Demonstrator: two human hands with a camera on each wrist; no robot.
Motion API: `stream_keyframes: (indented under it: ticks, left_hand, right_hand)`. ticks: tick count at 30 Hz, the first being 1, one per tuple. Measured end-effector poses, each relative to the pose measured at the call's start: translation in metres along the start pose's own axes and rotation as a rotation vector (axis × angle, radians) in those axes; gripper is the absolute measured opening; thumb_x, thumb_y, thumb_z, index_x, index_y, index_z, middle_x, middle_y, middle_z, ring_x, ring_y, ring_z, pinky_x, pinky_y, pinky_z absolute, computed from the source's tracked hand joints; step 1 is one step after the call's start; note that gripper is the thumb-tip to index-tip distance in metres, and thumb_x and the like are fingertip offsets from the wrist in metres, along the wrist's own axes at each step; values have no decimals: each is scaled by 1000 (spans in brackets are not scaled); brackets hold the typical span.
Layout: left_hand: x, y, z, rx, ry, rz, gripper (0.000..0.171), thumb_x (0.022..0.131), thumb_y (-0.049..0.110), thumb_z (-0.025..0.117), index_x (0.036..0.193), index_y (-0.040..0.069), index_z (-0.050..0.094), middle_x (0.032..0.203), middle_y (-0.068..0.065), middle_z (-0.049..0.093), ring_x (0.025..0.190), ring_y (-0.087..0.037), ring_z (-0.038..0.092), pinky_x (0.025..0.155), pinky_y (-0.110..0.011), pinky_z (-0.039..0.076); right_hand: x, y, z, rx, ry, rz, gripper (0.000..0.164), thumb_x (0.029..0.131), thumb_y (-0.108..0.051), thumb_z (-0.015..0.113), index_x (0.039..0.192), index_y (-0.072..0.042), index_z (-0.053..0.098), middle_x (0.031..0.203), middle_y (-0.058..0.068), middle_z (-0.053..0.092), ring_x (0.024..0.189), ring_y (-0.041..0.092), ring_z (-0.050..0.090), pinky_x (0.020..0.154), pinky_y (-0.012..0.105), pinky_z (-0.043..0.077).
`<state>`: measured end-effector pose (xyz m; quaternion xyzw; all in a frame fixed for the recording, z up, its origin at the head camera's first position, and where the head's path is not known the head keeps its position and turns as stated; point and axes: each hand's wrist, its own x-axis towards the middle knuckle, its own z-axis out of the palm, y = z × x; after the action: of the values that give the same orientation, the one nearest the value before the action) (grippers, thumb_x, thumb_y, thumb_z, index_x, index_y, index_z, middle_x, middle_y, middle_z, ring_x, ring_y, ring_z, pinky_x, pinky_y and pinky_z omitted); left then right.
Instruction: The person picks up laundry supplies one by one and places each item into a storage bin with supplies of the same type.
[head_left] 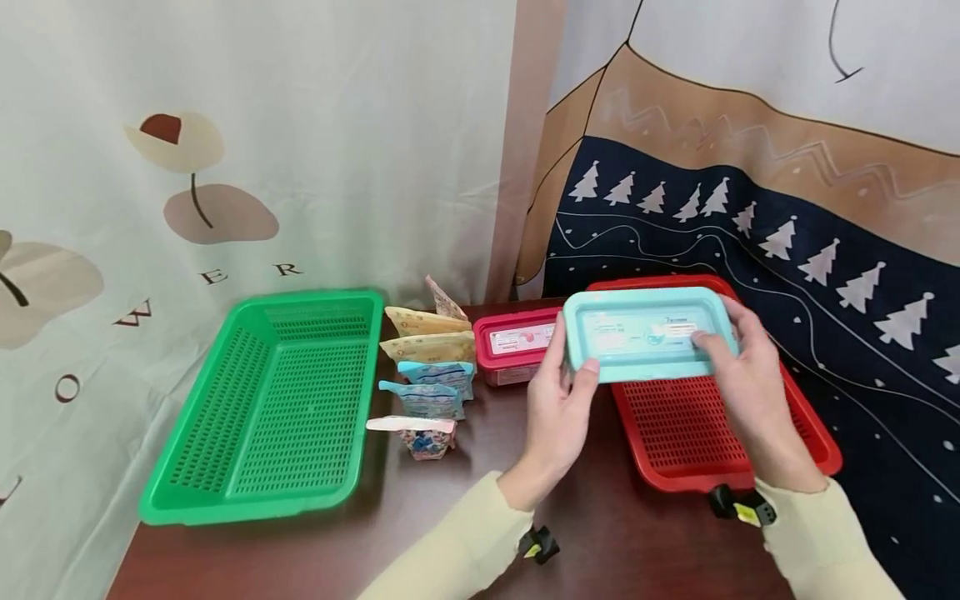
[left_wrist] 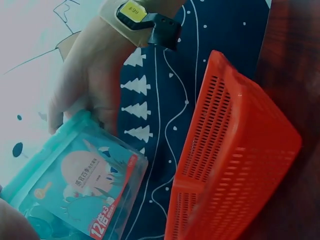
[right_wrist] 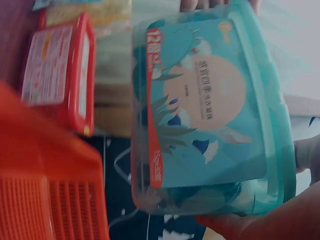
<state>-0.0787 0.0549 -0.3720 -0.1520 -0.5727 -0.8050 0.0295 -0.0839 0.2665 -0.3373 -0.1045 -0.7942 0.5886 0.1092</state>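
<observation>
A clear box of laundry pods (head_left: 651,333) with a teal lid is held up over the back of the red basket (head_left: 678,425). My left hand (head_left: 553,417) grips its left end, thumb on the lid's edge. On the other end, my right hand (head_left: 750,379) holds it with the thumb across the lid. The blue printed front label (right_wrist: 210,105) faces away from me and shows in both wrist views. In the left wrist view, the box (left_wrist: 80,185) is tilted beside the red basket.
A red-lidded box (head_left: 517,342) stands on the brown table (head_left: 517,467) behind my left hand. Left of it, several pouches (head_left: 431,400) stand in a row. A green basket (head_left: 300,408) sits at the left. Printed curtains (head_left: 375,150) hang behind the table.
</observation>
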Motion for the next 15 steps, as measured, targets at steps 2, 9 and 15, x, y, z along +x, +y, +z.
stream_keyframes:
  ticks: [2, 9, 15]
  left_hand:
    - [8, -1, 8, 31, -15, -28, 69, 106, 5, 55, 165, 13, 22, 167, 5, 31, 145, -10, 42, 107, -27, 44]
    - [32, -15, 36, 142, -29, -67, 69, 107, 10, 54, 166, 14, 19, 170, 8, 21, 151, -4, 25, 114, -25, 35]
    - [42, -42, 54, 123, 20, -110, 69, 107, 14, 56, 166, 15, 21, 170, 7, 22, 151, -2, 23, 115, -20, 30]
  right_hand:
    - [12, 2, -8, 81, 6, 14, 63, 104, -13, 53, 161, -4, 28, 143, 15, 45, 105, 5, 59, 77, 13, 55]
    - [46, 12, -34, 317, -57, 88, 53, 107, -14, 45, 157, -5, 29, 134, 4, 44, 110, 11, 54, 81, 14, 54]
    - [70, 28, -47, 389, -76, 150, 29, 107, -12, 41, 135, -16, 46, 123, -2, 46, 101, 7, 58, 76, 15, 55]
